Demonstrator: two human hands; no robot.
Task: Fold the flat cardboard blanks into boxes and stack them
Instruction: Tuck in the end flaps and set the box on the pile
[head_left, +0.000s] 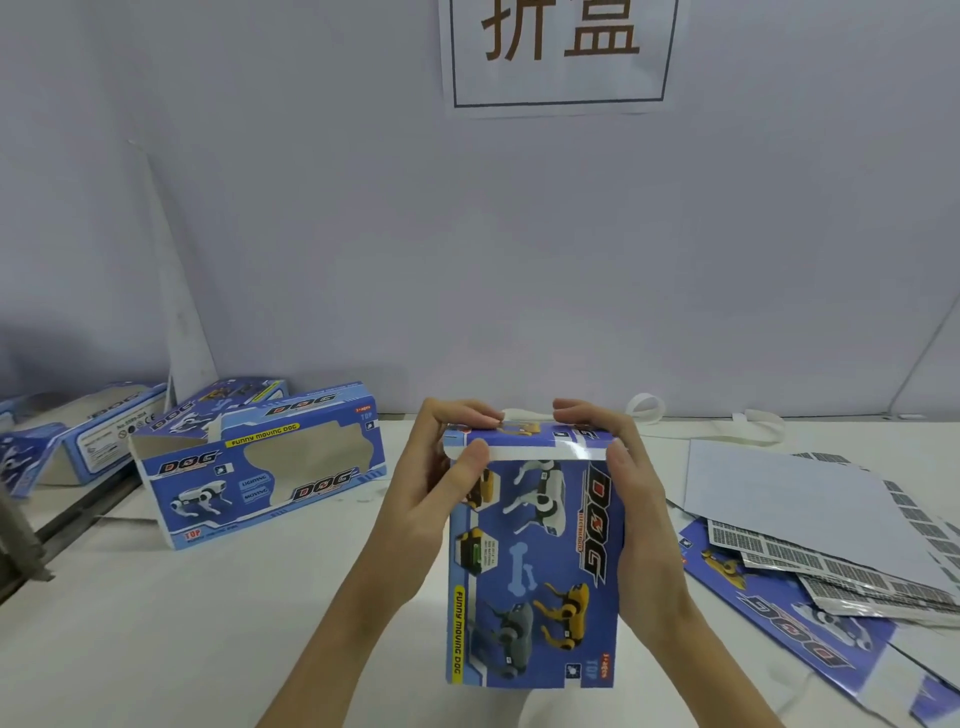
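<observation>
The box is held upright over the table, at the middle of the view, its printed blue face toward the camera. The left hand grips its upper left side: the thumb lies across the white top flap and the fingers curl over the top edge. The right hand grips the upper right side the same way, thumb on the flap's right end, fingers bent over the top. Both forearms rise from the bottom of the view to the box.

The box reads "DOG" in large black and red letters running down its right side, "FUNNY MOVING DOG" on a yellow strip down its left, and "TOP" near its lower right corner. Robot dogs in white, grey and yellow and a pale bone are pictured on it.

Left of the box stands a folded box with a cut-out window, reading "DOG", "FUNNY MOVING DOG" and "TOP". Further left of it lie more boxes, their small print too blurred to read. Right of the held box lies a pile of flat blanks, one showing "DOG" upside down. On the wall above the box hangs a sign reading "折盒".
</observation>
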